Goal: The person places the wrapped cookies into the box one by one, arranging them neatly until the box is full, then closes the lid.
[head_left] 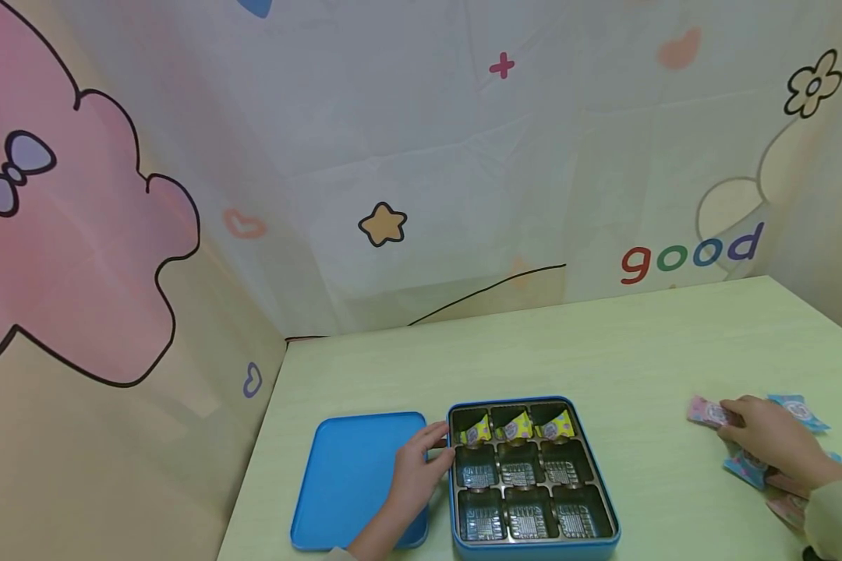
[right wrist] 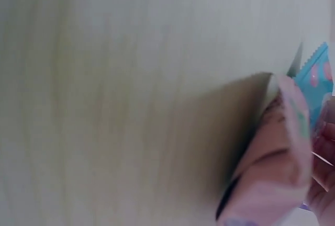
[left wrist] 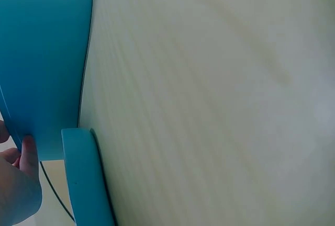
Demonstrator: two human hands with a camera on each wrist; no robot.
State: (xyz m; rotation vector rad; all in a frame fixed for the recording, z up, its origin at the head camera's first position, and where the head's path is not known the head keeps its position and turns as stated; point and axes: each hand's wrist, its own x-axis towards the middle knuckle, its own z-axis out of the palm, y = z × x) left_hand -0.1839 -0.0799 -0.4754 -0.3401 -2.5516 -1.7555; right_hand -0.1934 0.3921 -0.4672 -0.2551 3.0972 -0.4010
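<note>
A blue tin (head_left: 537,550) with a dark insert divided into several compartments sits at the front of the table. Three yellow wrapped candies (head_left: 516,426) fill its back row. My left hand (head_left: 421,460) rests against the tin's left side, thumb and fingertips at the rim; the left wrist view has the thumb (left wrist: 30,155) on the blue wall. Off to the right, my right hand (head_left: 772,436) pinches one end of a pink wrapped candy (head_left: 706,411). Blue candies (head_left: 800,411) and another pink one (head_left: 786,510) lie around that hand, partly hidden by it.
The blue lid (head_left: 358,475) lies flat left of the tin, under my left forearm in the head view. A printed cloth (head_left: 449,156) hangs behind the pale table (head_left: 659,343) and down its left side.
</note>
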